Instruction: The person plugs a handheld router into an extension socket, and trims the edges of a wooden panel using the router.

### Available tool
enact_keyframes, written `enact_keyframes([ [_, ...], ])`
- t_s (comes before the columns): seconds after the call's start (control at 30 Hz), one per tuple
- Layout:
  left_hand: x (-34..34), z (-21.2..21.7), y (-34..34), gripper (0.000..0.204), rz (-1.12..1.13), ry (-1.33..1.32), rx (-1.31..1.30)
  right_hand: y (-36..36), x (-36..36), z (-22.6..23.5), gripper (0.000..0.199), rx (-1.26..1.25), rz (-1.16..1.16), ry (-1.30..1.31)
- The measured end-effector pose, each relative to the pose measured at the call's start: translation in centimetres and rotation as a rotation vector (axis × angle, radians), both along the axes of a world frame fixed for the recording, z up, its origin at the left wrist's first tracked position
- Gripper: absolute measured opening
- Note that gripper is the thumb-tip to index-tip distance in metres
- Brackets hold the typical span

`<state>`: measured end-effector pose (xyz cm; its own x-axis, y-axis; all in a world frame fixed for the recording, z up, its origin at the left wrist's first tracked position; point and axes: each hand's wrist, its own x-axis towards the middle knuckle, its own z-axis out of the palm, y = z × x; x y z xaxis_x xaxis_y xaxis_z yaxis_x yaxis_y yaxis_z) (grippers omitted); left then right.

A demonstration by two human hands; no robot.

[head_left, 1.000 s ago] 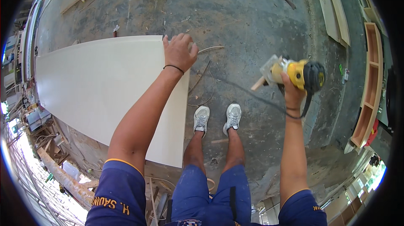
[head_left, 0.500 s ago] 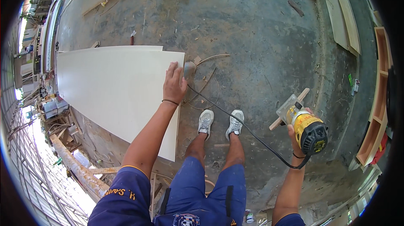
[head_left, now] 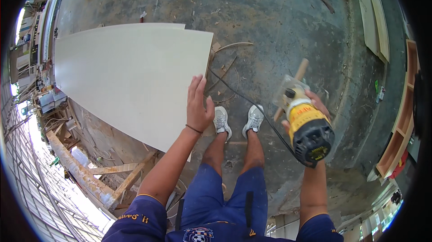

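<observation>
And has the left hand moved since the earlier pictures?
Yes. Judged against the white shoes, the left hand has come nearer to them, from the far right corner of the white panel down along its right edge.

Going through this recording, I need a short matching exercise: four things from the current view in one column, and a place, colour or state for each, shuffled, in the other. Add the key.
Things:
1. Power tool
2. Panel
3. Shoes
4. Wooden frame

Descriptions:
A. Broad and off-white, lying to the left of the feet
B. Divided into compartments, near the picture's right edge
C. Yellow and black, held in the right hand
D. Light-coloured and laced, worn on the feet

Right pairs: 1-C, 2-A, 3-D, 4-B
</observation>
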<state>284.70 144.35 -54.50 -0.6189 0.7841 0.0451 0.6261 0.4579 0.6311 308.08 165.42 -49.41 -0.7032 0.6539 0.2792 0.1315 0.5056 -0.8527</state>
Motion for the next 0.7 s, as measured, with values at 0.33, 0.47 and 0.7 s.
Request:
enact_keyframes([
  [0.33,-1.1,-0.6,-3.2,0.060,-0.080,-0.129,0.060,-5.9,-8.3,-1.5,0.089,-0.104,0.142,0.064],
  [0.47,-1.0,-0.6,-3.8,0.062,-0.167,-0.160,-0.016,-7.0,-9.4,-1.6,0.082,-0.060,0.075,0.032],
  [0.7,3.0,-1.9,-2.4,0.074,-0.250,-0.261,-0.056,-6.7,-9.8,-0.1,0.085,0.248,0.074,-0.093],
])
